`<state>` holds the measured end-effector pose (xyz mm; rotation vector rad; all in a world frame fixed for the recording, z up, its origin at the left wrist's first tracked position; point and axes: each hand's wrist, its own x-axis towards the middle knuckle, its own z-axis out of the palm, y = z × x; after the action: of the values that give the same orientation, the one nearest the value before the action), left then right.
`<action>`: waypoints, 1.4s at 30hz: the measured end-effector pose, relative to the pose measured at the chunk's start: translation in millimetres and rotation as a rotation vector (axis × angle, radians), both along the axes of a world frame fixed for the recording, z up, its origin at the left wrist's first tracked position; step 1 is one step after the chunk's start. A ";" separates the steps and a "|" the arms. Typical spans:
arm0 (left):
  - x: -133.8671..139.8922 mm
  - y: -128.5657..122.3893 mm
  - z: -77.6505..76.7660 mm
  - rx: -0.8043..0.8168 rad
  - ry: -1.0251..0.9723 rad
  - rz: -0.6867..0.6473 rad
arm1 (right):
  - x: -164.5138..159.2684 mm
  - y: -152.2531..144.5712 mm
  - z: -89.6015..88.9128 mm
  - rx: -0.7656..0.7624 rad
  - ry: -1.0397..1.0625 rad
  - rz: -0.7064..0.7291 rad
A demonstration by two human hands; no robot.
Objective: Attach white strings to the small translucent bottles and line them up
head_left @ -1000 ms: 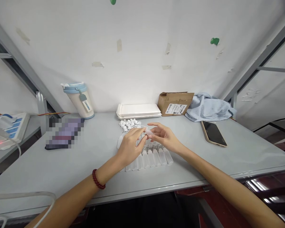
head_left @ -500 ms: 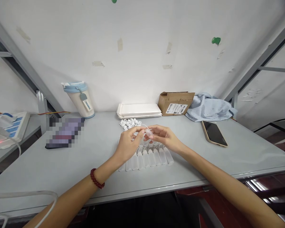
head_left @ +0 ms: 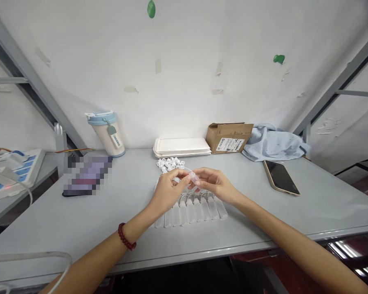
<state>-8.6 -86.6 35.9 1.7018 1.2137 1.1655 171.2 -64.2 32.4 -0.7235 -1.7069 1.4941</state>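
A small translucent plastic bottle point(head_left: 195, 179) is held between my two hands above the table. Around its body, the fingers and thumb of my right hand point(head_left: 213, 183) are closed. The thumb and fingers of my left hand point(head_left: 170, 190) pinch at its top end, where a thin white tube point(head_left: 187, 169) curves out; exactly what they grip is partly hidden. Below my hands lies a row of similar translucent bottles point(head_left: 199, 210) with thin curved tubes at their tops. Just beyond my left hand is a pile of small white caps point(head_left: 169, 163).
A stack of white flat trays point(head_left: 182, 146) and a cardboard box point(head_left: 230, 139) stand against the wall, beside a light blue cloth point(head_left: 272, 143). A phone point(head_left: 281, 178) lies right. A tumbler point(head_left: 107, 134), a blurred-out phone-like object point(head_left: 88, 176) and a power strip point(head_left: 24, 171) are left.
The camera view has tilted slightly, so everything sits a little lower in the picture. Both hands stay together at the bottle, which shows more clearly between the fingers.
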 end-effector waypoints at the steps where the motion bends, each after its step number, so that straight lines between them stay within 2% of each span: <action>1: 0.0 0.0 0.1 0.002 0.002 -0.002 | 0.1 0.0 0.2 -0.003 0.000 -0.005; 8: 2.2 -0.6 0.4 0.027 0.053 -0.024 | -1.0 -1.9 -1.7 0.030 -0.054 -0.054; 12: -8.4 13.1 -0.7 0.135 0.110 -0.032 | 0.8 -1.3 -0.3 0.066 -0.101 -0.118; 14: -22.9 27.5 -2.0 0.200 0.140 0.089 | 3.1 0.0 2.2 0.074 -0.094 -0.161; 16: -41.2 42.9 -4.4 0.194 0.192 0.234 | 5.3 1.3 4.8 0.092 -0.088 -0.198; 18: -58.2 55.0 -7.6 0.167 0.292 0.296 | 6.6 2.6 6.7 0.115 -0.097 -0.224; 22: -72.8 65.0 -15.0 0.110 0.509 0.235 | 6.6 7.1 5.0 0.133 -0.144 -0.273; 25: -70.3 65.8 -21.3 0.133 0.669 0.165 | 5.4 14.0 0.6 0.128 -0.138 -0.302; 29: -65.8 66.4 -28.0 0.140 0.762 0.148 | 0.1 26.3 0.1 0.110 -0.110 -0.346; 35: -63.1 66.6 -30.6 0.147 0.793 0.143 | -23.4 40.3 7.3 0.092 -0.072 -0.314; 39: -62.0 64.1 -26.6 0.175 0.761 0.183 | -35.0 41.0 -2.0 0.087 -0.048 -0.285; 42: -57.9 59.8 -19.9 0.171 0.612 0.191 | -34.6 38.2 -10.7 0.063 -0.063 -0.263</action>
<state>-66.5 -26.8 16.0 2.2054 1.7093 0.8942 136.6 -26.0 21.7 -0.9311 -1.6255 1.2433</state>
